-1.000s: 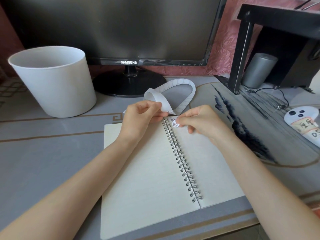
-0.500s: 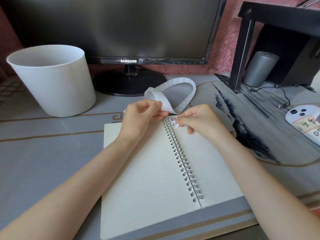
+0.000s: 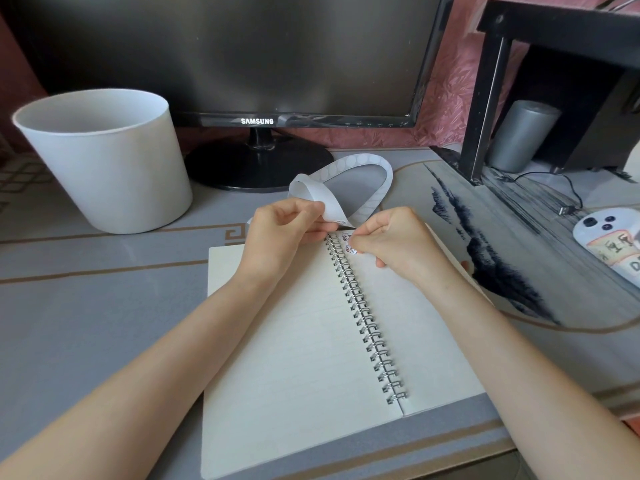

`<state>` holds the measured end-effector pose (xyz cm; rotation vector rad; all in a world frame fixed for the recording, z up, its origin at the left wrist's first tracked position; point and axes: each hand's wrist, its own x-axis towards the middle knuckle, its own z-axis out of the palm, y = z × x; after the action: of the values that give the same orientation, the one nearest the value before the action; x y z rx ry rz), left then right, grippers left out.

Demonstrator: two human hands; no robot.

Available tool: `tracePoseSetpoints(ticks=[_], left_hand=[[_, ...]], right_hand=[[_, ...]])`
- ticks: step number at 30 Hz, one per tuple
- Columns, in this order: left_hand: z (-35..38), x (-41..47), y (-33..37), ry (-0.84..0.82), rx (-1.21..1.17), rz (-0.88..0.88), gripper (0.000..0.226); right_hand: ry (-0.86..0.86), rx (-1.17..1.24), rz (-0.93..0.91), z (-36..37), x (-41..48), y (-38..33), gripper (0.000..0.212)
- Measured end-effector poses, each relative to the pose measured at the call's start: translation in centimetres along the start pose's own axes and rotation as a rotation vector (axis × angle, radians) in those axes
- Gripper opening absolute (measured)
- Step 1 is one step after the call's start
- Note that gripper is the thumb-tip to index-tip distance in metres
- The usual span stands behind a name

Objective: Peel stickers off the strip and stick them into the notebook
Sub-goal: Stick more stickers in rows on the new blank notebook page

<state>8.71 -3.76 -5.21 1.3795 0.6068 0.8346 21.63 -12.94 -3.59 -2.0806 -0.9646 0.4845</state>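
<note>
Grey desk (image 3: 86, 306) with brown line border; dark Samsung monitor (image 3: 225, 53) on round black foot; white bucket (image 3: 104, 168) at its left; pink crinkled wall covering (image 3: 446, 91) behind; black stand (image 3: 554, 29) at right, grey cylinder (image 3: 519, 140) beneath; black cable (image 3: 568, 199) nearby.

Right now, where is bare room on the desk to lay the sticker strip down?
Free: the grey desk between the white bin and the notebook, plus its lower pages. Crowded: the top of the spiral binding, where left hand, right hand, sticker strip and sticker meet.
</note>
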Motion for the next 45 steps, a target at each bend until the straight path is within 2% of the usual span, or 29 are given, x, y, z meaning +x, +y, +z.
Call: tracePoseSetpoints(ticks=[13, 23, 27, 33, 38, 45], left_hand=[[0.0, 0.1, -0.1, 0.009, -0.003, -0.007, 0.015], [0.0, 0.1, -0.1, 0.009, 0.006, -0.011, 0.015], [0.0, 0.1, -0.1, 0.012, 0.004, -0.011, 0.016], [0.0, 0.1, -0.1, 0.015, -0.002, -0.009, 0.016], [0.0, 0.1, -0.1, 0.011, 0.008, -0.011, 0.015], [0.0, 0.1, -0.2, 0.004, 0.017, 0.0, 0.015]], right_hand=[[0.03, -0.063, -0.016, 0.3, 0.3, 0.1, 0.014], [-0.008, -0.063, -0.041, 0.0, 0.3, 0.5, 0.007], [-0.019, -0.022, -0.052, -0.2, 0.8, 0.9, 0.023], [0.004, 0.048, -0.035, -0.1, 1.5, 1.5, 0.017], [0.029, -0.017, -0.059, 0.2, 1.3, 1.5, 0.024], [0.039, -0.041, -0.085, 0.2, 1.5, 1.7, 0.017]])
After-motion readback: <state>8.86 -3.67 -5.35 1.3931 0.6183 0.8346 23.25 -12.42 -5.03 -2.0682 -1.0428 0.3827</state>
